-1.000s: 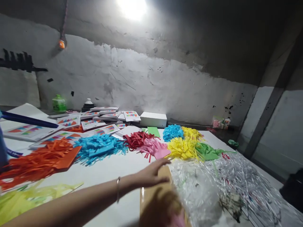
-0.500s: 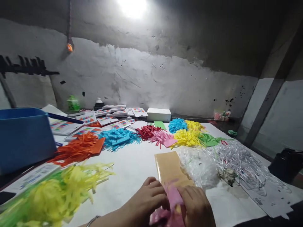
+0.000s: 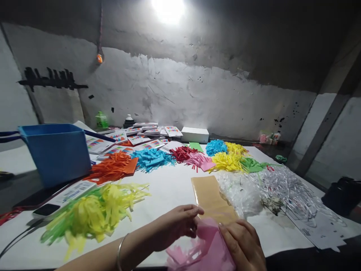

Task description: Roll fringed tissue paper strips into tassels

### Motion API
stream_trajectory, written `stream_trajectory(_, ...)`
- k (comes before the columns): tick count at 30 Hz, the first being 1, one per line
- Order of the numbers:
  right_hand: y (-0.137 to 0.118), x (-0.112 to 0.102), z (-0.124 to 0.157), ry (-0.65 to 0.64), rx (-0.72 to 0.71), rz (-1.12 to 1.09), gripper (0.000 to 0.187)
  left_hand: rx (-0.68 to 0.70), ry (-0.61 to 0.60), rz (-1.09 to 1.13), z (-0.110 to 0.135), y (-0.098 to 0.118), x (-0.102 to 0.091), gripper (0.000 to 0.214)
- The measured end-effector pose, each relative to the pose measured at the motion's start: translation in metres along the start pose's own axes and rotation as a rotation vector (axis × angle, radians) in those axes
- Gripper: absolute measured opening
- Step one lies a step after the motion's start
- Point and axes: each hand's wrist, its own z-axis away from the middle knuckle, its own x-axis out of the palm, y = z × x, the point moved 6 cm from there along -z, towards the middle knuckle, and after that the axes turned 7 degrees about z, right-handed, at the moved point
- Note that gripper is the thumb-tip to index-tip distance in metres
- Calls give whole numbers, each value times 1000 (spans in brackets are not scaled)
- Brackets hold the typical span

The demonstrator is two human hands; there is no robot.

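Both my hands hold a piece of pink fringed paper [image 3: 205, 248] at the near edge of the white table [image 3: 166, 192]. My left hand [image 3: 177, 226] pinches its upper left edge with the fingers curled. My right hand [image 3: 244, 244] grips its right side, thumb on top. A tan strip of sheet [image 3: 210, 195] lies flat just beyond my hands. Beside it to the right sits a heap of clear and silver shredded film [image 3: 267, 188].
Piles of cut fringe paper lie across the table: yellow-green [image 3: 96, 210], orange [image 3: 114, 169], blue [image 3: 152, 158], red [image 3: 183, 152], pink [image 3: 201, 162], yellow [image 3: 227, 160], green [image 3: 249, 164]. A blue bin [image 3: 56, 152] stands at the left. Printed cards [image 3: 141, 135] and a white box [image 3: 195, 134] sit by the wall.
My left hand came back from the far end of the tan sheet and joined the right hand on the pink paper. The view shifted left, bringing the blue bin into sight.
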Motion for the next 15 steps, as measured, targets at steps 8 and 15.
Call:
stream_trajectory(8, 3, -1, 16, 60, 50, -5, 41, 20, 80, 155, 4, -13, -5, 48)
stream_trajectory(15, 7, 6, 21, -4, 98, 36, 41, 61, 6, -234, 4, -26, 0, 48)
